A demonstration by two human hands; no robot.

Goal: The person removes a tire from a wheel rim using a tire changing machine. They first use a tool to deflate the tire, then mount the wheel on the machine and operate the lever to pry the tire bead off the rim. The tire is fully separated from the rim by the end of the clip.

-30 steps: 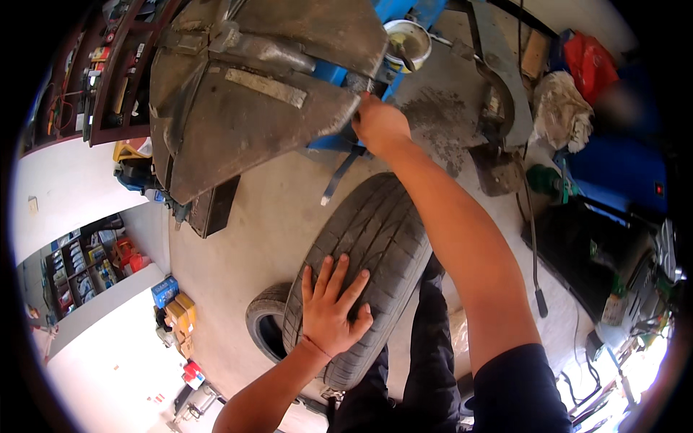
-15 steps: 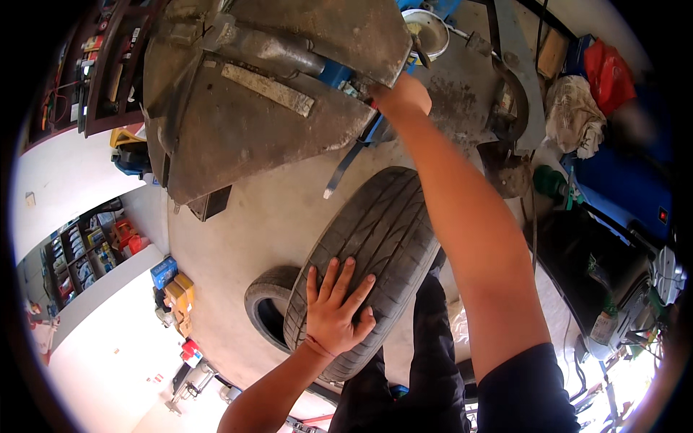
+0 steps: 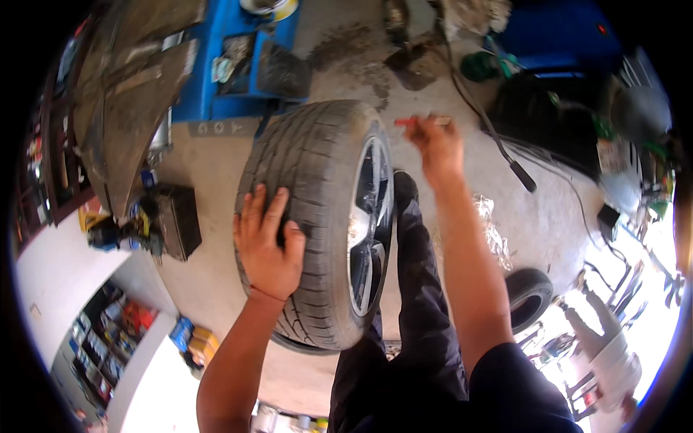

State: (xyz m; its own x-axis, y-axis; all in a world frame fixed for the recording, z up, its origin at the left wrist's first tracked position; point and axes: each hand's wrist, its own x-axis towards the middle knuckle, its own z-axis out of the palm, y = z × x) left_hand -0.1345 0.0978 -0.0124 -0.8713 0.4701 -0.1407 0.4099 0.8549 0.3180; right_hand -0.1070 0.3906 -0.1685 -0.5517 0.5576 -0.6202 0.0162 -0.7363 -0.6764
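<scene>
A black car tyre [image 3: 317,173] on a silver and dark alloy rim [image 3: 359,238] stands upright in front of my legs. My left hand [image 3: 271,245] lies on its tread with the fingers spread, and nothing is in its grasp. To the right of the wheel, level with its upper part, my right hand [image 3: 437,148] is raised with closed fingers. From them sticks out a thin, red, stick-like tool [image 3: 406,122]; its exact kind is blurred. This tool is apart from the tyre.
Beyond the wheel stands a blue machine base [image 3: 209,94] with an open tray. A dark box [image 3: 177,220] is at the left. Another tyre [image 3: 529,297] lies at the right, near a black-handled cable [image 3: 521,175]. A person [image 3: 606,346] is at the far right.
My right hand has drawn back from the machine and now holds the red tool beside the wheel. The wheel stands straighter, its rim now showing. My view has shifted rightward.
</scene>
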